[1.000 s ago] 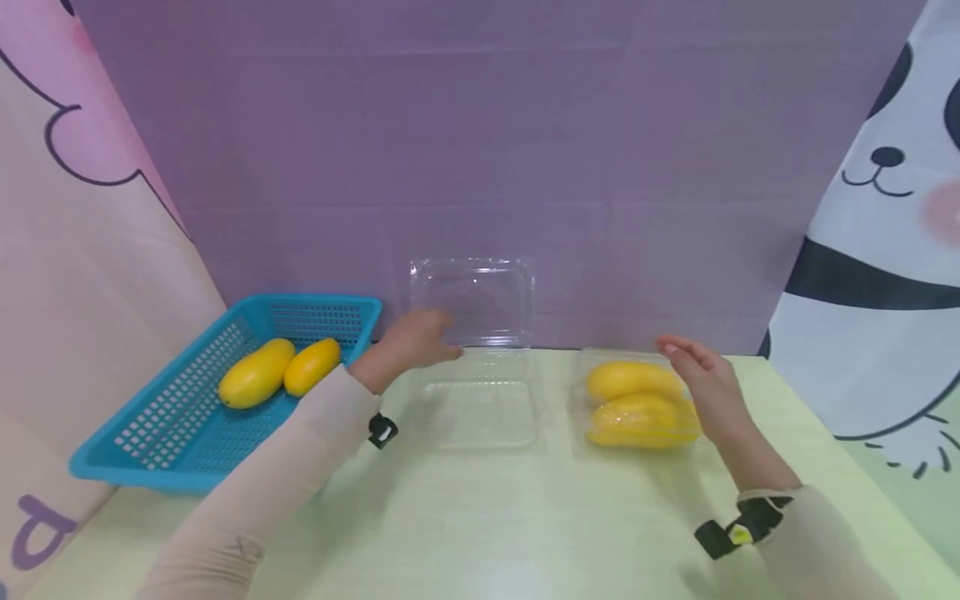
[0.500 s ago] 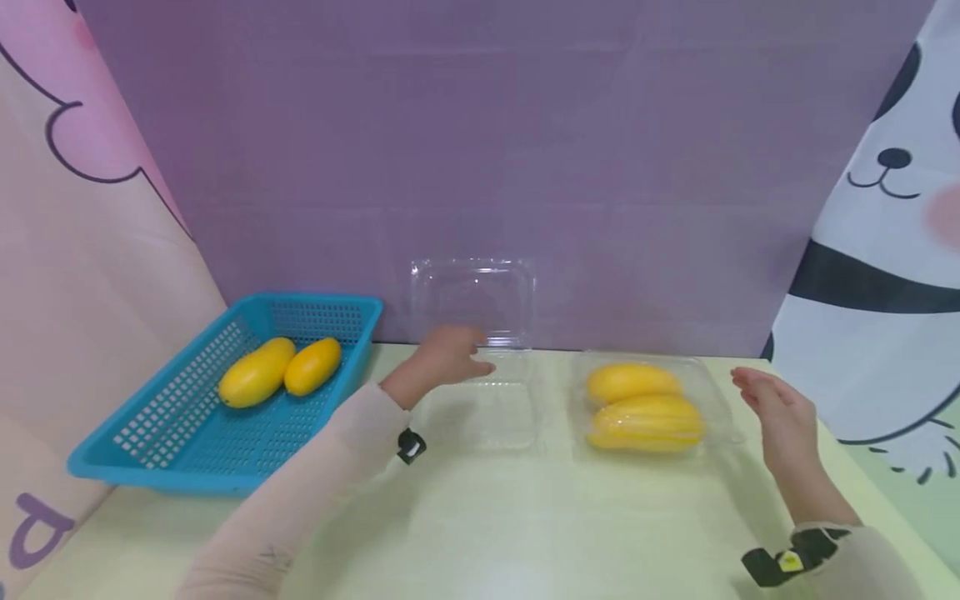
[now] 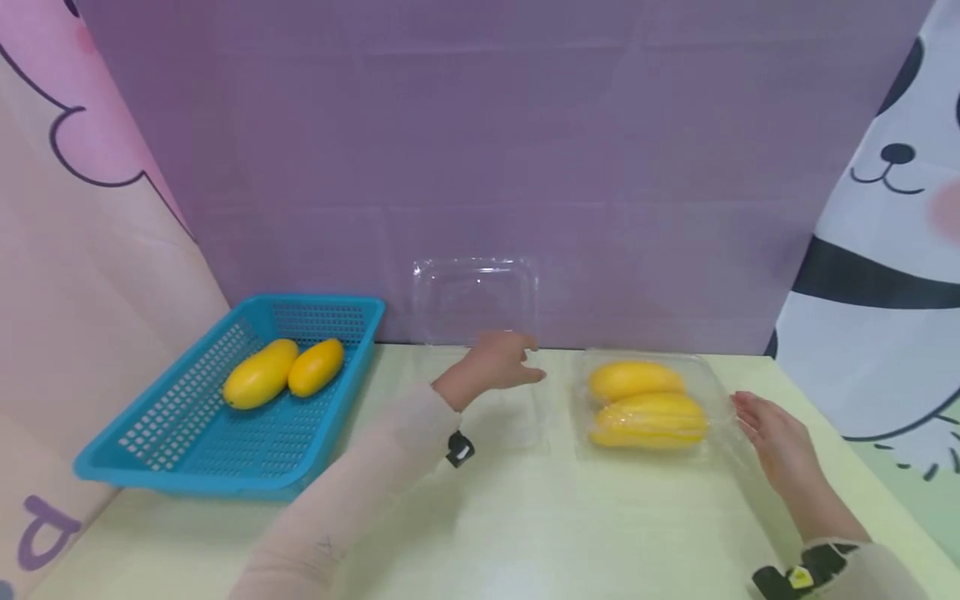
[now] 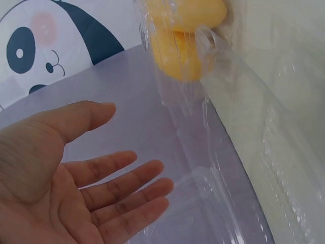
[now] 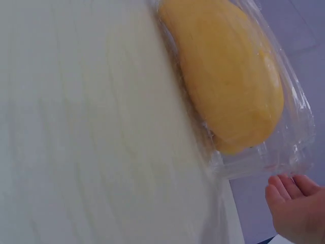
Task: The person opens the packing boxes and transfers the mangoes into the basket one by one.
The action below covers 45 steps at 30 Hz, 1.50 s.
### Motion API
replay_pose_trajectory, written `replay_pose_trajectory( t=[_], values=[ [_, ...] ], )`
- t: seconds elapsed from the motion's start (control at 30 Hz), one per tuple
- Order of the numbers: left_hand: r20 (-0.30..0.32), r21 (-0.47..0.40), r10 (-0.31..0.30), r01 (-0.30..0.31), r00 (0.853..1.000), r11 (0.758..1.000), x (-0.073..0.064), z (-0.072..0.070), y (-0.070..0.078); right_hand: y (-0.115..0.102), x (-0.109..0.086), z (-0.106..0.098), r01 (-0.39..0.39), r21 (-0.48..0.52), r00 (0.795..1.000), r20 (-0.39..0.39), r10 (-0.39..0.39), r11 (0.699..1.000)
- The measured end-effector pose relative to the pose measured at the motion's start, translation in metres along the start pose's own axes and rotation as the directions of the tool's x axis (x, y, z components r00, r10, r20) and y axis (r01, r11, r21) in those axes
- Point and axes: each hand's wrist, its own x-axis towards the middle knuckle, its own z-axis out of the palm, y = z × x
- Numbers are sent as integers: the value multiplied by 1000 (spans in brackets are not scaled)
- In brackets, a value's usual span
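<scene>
A clear plastic clamshell box with two yellow oblong fruits inside stands at the right of the table, its lid over them. At its right side is my right hand, fingertips right at the box's edge; the right wrist view shows the fingers together by the clear corner. My left hand reaches over the second clear box, whose lid stands up against the backdrop and whose base is partly hidden by the arm. In the left wrist view its fingers are spread and hold nothing.
To the left stands a blue plastic basket with two more yellow fruits in it. A purple backdrop rises behind the pale table. Printed cloths hang at both sides.
My left hand has moved right, across the open box toward the filled one. The right hand went from the filled box's top out to the right, then back in to its right edge.
</scene>
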Motion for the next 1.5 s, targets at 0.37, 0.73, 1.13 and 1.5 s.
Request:
replay_pose_trajectory(
  t=[0.37, 0.73, 1.13, 1.5],
  values=[
    [-93, 40, 148, -144, 985, 989, 8, 23, 29, 18, 1, -25, -51, -37, 944, 325, 60, 998],
    [-112, 49, 160, -155, 981, 987, 10, 41, 56, 20, -5, -23, -83, -269, 941, 295, 164, 960],
    [-51, 145, 228, -219, 972, 965, 12, 65, 64, 25, -2, -19, -97, -303, 936, 297, 191, 948],
    [-25, 317, 316, -292, 949, 902, 12, 75, 74, 29, 0, -20, -55, -181, 925, 362, 118, 982]
  ],
)
